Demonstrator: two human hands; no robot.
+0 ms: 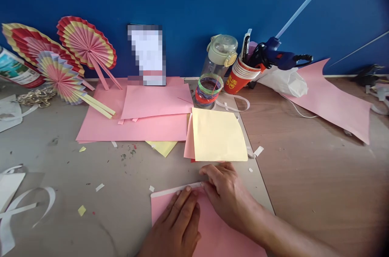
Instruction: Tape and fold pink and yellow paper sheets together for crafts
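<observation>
A sheet of pink paper (225, 230) lies at the front of the table, with a white strip of tape (170, 190) along its far edge. My left hand (178, 222) rests flat on the sheet, its fingertips touching the strip. Just right of those fingertips is my right hand (227, 192), bent at the far edge, with its thumb on the strip and its index finger curled above. The strip's right end is hidden under this hand. Beyond it lies a stack of squares with a cream paper (219, 135) on top.
Pink sheets (158, 101) lie at the back below a propped phone (148, 54). Folded paper fans (88, 48) stand at left. A bottle (220, 52), a tape roll (209, 89), red paper cups (241, 77) and a blue glue gun (279, 54) stand back right. Backing strips (12, 224) curl at left.
</observation>
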